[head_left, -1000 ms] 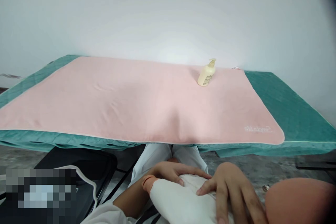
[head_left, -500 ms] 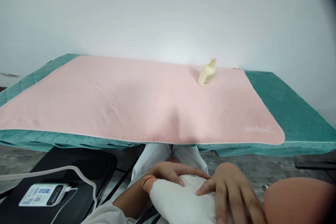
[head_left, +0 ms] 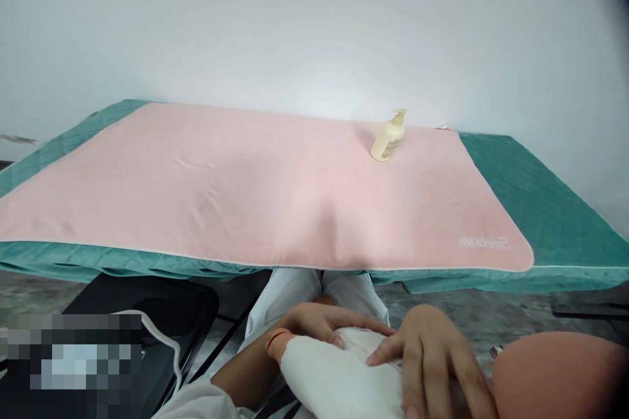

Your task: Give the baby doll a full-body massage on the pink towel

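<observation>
A white-clothed, doll-like figure (head_left: pixel 334 373) with orange-tan parts lies across my lap, cut off by the bottom edge. Its orange stub of a limb (head_left: pixel 279 344) is at the left, and a large rounded orange-tan part (head_left: pixel 555 373) bulges at the right. My left hand (head_left: pixel 329 322) reaches round the far side and rests on the white cloth with its fingers stretched out. Spread apart, the fingers of my right hand (head_left: pixel 435 360) drape over the cloth and point downward. Both palms are hidden.
Ahead stands a bed or table with a green cover (head_left: pixel 540 209) and a pink mat (head_left: pixel 236 190). A cream pump bottle (head_left: pixel 388 140) stands upright on the mat. At lower left is a black seat (head_left: pixel 181 301) with a white cable (head_left: pixel 164 338) and a pixelated patch.
My hands and the doll-like figure stay almost still. The white device on the black seat, visible before, is now covered by pixelation.
</observation>
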The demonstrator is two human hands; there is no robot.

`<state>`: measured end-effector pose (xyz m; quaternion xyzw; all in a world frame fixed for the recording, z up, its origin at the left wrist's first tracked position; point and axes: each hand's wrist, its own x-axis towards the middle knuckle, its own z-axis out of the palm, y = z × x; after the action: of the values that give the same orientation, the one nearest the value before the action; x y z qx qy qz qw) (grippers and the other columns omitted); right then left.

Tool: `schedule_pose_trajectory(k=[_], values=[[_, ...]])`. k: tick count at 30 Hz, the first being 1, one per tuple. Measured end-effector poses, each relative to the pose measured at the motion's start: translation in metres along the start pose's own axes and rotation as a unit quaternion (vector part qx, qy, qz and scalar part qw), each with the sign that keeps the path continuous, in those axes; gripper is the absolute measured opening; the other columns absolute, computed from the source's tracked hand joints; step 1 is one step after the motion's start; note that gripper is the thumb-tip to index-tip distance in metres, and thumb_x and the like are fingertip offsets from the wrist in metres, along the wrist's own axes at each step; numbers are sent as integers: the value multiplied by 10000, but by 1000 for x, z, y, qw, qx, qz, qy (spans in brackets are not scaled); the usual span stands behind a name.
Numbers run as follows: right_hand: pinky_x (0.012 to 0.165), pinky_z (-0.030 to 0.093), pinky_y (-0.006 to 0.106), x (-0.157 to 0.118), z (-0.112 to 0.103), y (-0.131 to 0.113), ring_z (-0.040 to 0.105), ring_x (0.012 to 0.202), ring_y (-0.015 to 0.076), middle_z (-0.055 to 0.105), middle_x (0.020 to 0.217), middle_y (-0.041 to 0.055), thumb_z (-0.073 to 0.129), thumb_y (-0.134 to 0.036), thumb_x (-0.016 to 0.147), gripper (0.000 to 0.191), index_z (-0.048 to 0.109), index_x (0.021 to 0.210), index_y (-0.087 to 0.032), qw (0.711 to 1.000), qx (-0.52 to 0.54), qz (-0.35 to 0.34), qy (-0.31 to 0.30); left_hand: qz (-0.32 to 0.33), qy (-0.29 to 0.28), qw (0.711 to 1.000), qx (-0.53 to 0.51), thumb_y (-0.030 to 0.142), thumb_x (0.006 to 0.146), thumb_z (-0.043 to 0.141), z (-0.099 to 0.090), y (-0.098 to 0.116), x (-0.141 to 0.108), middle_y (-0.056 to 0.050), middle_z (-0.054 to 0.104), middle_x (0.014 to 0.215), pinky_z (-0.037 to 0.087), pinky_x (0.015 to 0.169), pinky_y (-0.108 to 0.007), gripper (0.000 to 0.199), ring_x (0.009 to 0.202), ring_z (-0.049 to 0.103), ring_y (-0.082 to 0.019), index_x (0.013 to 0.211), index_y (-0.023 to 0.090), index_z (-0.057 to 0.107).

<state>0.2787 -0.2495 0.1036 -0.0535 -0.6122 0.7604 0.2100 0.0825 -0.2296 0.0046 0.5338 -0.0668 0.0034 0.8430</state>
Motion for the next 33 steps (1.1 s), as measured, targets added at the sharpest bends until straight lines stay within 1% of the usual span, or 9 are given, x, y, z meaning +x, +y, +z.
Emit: schedule_pose_trajectory(k=[5,9,11,14,16,19,25,30,33], values=[[1083,504,318,0,0,-1,783,705,207,778,707,-85,873,-420,503,162,752,594,-477,993,9,-43,-112,-30,-18,999,-10,672,742,687,-4,-4,0,-95,314,1641,246,1212,-354,1103,1518,273,-341,1586,104,260],[1129,460,307,1,1,-1,785,725,203,785,739,-84,842,-355,588,152,753,592,-479,988,0,-93,-121,-41,-23,999,-15,629,726,705,-8,-8,0,-114,282,1650,217,1216,-327,1125,1528,246,-323,1581,62,245],[1126,468,321,0,2,1,786,734,206,787,757,-84,823,-359,621,142,762,627,-488,982,-23,-146,-120,-28,-27,999,-18,611,743,700,-8,-9,0,-119,287,1647,220,1216,-327,1105,1525,254,-325,1581,55,243],[1053,544,339,-1,2,6,786,726,219,784,745,-81,837,-397,601,148,776,692,-498,971,-37,-225,-72,-23,-30,999,-18,595,755,701,-8,-10,0,-109,296,1643,230,1212,-330,1089,1522,262,-327,1586,67,235],[1044,555,337,-2,1,8,786,732,223,780,726,-82,856,-426,568,153,770,670,-500,979,-28,-186,-76,-14,-31,999,-9,593,769,690,-7,-9,-1,-105,293,1644,222,1214,-338,1067,1523,256,-329,1586,75,240],[1120,486,316,-5,-1,10,785,746,206,780,728,-87,836,-434,595,111,745,587,-496,986,-17,-90,-142,9,-36,999,4,584,796,669,-7,-7,0,-126,285,1643,213,1218,-358,1040,1520,254,-339,1581,55,239],[1166,396,323,-3,0,11,785,732,181,787,751,-75,709,-345,759,192,769,647,-489,965,-47,-221,-131,-28,-24,999,0,631,738,696,-5,-4,1,-135,264,1650,225,1213,-336,1134,1527,240,-337,1581,38,224],[1059,535,324,2,1,4,788,766,204,788,755,-78,819,-354,634,154,766,650,-499,964,-64,-238,-100,-37,-21,999,4,675,710,698,-6,-6,1,-107,298,1645,216,1215,-317,1143,1530,249,-320,1582,79,261],[1066,534,331,0,-1,5,787,784,206,787,748,-77,819,-345,613,158,746,589,-484,960,-86,-238,-115,-27,-23,999,1,661,728,696,-7,-9,0,-93,304,1644,219,1214,-317,1112,1530,249,-318,1584,98,263]])
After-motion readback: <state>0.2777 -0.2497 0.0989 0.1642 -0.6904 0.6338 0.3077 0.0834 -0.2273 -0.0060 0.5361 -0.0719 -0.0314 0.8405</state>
